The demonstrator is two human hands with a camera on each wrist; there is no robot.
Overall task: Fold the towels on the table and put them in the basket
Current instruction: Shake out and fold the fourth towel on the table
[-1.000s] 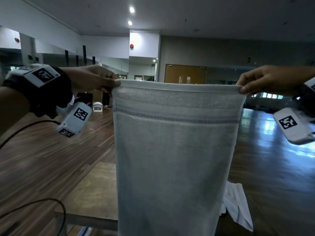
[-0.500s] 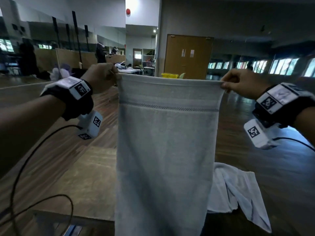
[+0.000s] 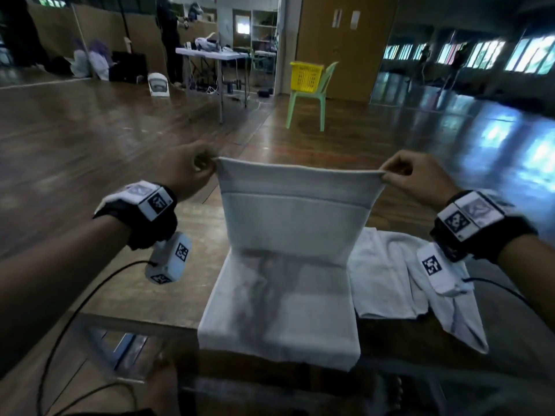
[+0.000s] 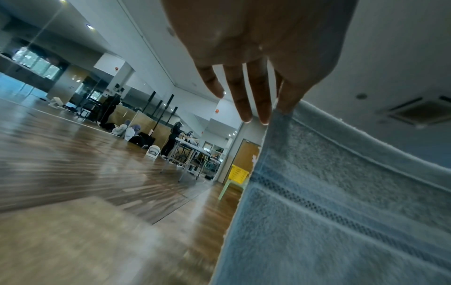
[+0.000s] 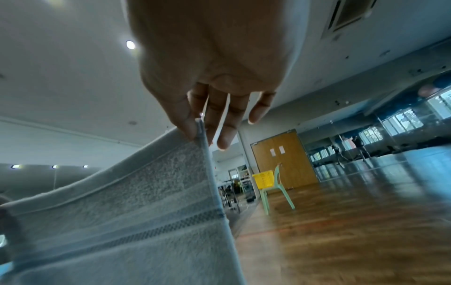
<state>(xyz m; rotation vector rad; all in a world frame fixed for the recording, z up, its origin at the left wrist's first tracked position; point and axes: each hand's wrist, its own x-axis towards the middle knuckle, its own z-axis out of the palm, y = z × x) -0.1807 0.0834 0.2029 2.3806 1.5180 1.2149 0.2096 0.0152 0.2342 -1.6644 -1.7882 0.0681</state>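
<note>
Yellow plastic lattice basket (image 3: 306, 76) stands on the seat of a pale green plastic chair (image 3: 309, 99) far across the wooden floor, near the brown double door (image 3: 345, 40); its contents cannot be made out from here. The pale grey terry towel with a woven border band (image 3: 288, 229) is in front of you over the brown wooden table (image 3: 120, 283). Your left hand (image 3: 187, 169) pinches its upper left corner, and your right hand (image 3: 417, 178) pinches its upper right corner, thumb (image 5: 182, 117) against the cloth edge with the remaining fingers (image 5: 227, 125) loosely extended. The held edge runs level from left to right between your hands. The long axis of the towel runs away from you: the upper part hangs upright from your hands, the lower part lies flat on the table toward you, and its near end overhangs the table's front edge. A crumpled white towel (image 3: 387, 280) lies on the table just to the right, touching the grey one. Compared with half a second ago, the towel no longer hangs full length in the air; your hands are lower, and its lower half has come to rest on the table.
</note>
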